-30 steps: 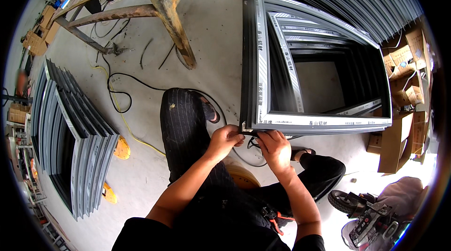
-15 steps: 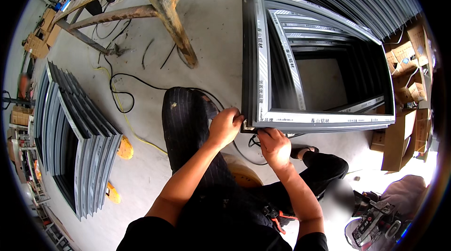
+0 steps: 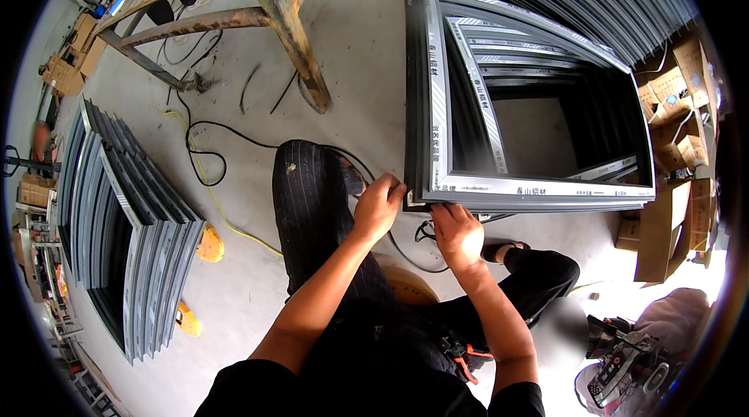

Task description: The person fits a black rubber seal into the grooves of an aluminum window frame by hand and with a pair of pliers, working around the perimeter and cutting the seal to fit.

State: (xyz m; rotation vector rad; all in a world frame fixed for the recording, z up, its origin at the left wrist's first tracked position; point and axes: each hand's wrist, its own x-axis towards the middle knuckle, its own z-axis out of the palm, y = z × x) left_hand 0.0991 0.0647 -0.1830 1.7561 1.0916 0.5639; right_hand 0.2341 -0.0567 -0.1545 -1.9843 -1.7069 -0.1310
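Observation:
A stack of grey metal window frames with white printed film stands in front of me on the right. Both of my hands are at its near left corner. My left hand is closed, with thumb and fingertips pressed together against the left side of that corner. Just to the right, my right hand has its fingers curled in under the near lower edge. Fingers and frame edge hide whatever lies between the fingertips of either hand. Inside the top frame, several more frames show, with one bar slanting across.
Another stack of grey frames stands at the left. A rusty work table is at the far left. Black cable and yellow cord cross the floor. Cardboard boxes line the right. Red-handled pliers lie at my waist.

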